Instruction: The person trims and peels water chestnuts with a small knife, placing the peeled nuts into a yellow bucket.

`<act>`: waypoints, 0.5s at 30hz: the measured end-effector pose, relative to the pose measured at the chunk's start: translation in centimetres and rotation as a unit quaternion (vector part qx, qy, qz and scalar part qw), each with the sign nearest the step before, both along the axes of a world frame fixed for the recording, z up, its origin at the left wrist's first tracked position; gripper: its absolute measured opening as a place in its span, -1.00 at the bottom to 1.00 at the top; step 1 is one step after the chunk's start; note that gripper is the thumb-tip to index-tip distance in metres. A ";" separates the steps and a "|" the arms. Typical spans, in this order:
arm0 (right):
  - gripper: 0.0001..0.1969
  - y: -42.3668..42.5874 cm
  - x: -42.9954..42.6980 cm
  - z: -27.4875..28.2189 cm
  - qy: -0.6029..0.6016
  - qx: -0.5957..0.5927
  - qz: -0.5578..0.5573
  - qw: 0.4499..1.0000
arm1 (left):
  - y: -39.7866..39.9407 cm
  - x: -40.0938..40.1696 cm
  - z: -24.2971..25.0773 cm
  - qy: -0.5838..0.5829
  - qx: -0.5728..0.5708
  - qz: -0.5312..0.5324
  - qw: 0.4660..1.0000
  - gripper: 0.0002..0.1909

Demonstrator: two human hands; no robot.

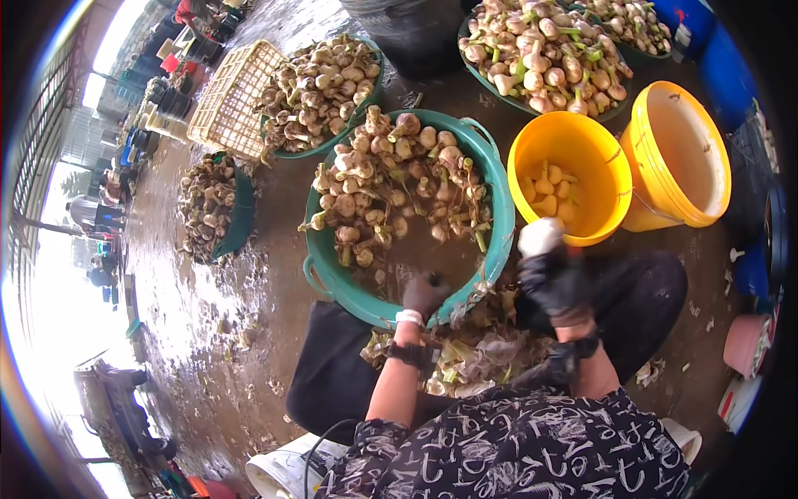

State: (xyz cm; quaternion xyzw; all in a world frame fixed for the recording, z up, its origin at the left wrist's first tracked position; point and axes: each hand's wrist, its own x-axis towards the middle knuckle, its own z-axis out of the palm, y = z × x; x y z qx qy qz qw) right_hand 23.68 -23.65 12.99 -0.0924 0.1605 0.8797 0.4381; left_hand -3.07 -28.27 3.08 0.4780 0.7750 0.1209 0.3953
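Note:
A green plastic tub (505, 187) of muddy water and unpeeled garlic bulbs (399, 181) stands before me. My left hand (426, 294), in a dark glove, reaches over the tub's near rim; its fingers are low at the water and what they hold, if anything, is hidden. Right of the tub, my gloved right hand (552, 271) is blurred by motion and grips a pale garlic bulb (541, 237) close to the near rim of a yellow bucket (614, 187). Several peeled bulbs (552, 187) lie inside that bucket. Loose garlic skins (477, 355) are heaped between my legs.
A second yellow bucket (676, 156) leans at the right. Garlic-filled tubs (321, 93) and a heaped basin (548, 56) stand behind, beside a cream plastic crate (234, 100) and a black barrel (405, 34). The floor (274, 268) is wet. Other people work far left.

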 end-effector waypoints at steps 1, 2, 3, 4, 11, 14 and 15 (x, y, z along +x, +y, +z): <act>-0.45 0.8 0.7 2.0 0.075 0.108 -0.085 0.988 | 1.4 -1.0 -1.3 0.002 -0.001 0.008 1.000 -0.52; -0.27 1.6 1.6 4.6 0.020 0.167 -0.130 0.977 | 2.9 -2.0 -3.0 0.019 0.061 0.034 0.997 -0.45; -0.27 1.6 2.8 6.5 0.002 0.177 -0.143 0.974 | 5.3 -1.3 -4.7 0.017 0.131 0.040 0.990 -0.38; -0.22 1.9 3.3 6.9 -0.135 0.177 -0.134 0.966 | 7.0 -1.3 -6.5 0.010 0.134 0.034 0.990 -0.38; -0.37 -0.2 -4.8 -1.0 -0.422 0.189 0.161 0.872 | 8.9 -8.1 -20.5 -0.383 0.108 0.213 0.892 -0.31; -0.60 -0.3 -2.5 -4.7 -0.547 0.193 0.132 0.803 | 9.1 -0.1 -5.7 -0.207 -0.074 0.086 0.972 -0.37; -0.60 -0.3 -3.5 -5.7 -0.537 0.200 0.136 0.808 | 7.2 -0.8 -4.1 -0.258 -0.036 0.095 0.961 -0.41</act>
